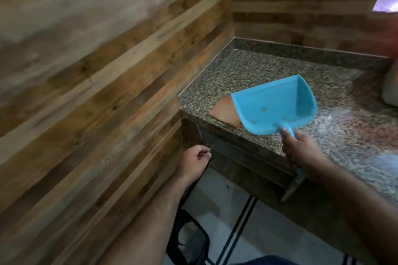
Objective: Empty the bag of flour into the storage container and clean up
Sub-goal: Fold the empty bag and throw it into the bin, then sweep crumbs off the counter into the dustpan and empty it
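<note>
Blue plastic dustpan [273, 104] gripped by its handle in right hand [301, 148], held tilted over speckled granite worktop [247, 66] corner, near a brown square patch [224, 112]. Left hand [195, 160] pinches something thin and dark at the worktop edge.

Dustpan [273, 104] handle is mostly hiding under the right hand [298, 146]; the brown patch [224, 113] is partly tucking beneath the dustpan. Right of the dustpan, a pale object [391, 90] is blurring, getting cut by the frame edge.
</note>
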Motion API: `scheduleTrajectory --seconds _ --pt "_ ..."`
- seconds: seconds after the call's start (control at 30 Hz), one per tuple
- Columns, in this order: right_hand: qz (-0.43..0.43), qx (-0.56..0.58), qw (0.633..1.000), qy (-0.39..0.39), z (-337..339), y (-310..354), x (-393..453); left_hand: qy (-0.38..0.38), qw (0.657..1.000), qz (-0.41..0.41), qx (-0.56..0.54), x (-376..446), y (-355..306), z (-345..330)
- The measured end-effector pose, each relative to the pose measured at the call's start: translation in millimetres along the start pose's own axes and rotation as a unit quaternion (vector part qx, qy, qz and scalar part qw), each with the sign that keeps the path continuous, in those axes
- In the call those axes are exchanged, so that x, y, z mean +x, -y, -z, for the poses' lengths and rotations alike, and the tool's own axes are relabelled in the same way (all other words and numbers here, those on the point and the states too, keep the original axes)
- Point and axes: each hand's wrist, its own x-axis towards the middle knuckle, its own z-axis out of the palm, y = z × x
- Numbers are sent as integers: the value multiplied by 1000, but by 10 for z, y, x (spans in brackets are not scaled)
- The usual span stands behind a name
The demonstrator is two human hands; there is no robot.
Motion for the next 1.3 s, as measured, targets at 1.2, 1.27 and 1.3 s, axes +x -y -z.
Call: scheduleTrajectory --seconds 1.2,1.27,1.3 --pt "-265 143 868 -395 1895 -752 1083 237 870 -200 382 4462 -2822 -3897" --pt "-288 134 855 -410 1958 -810 880 268 853 -223 389 4291 -3092 -4135" --pt "-297 135 851 -411 1988 -840 770 285 842 -239 390 4196 -3197 -4242"
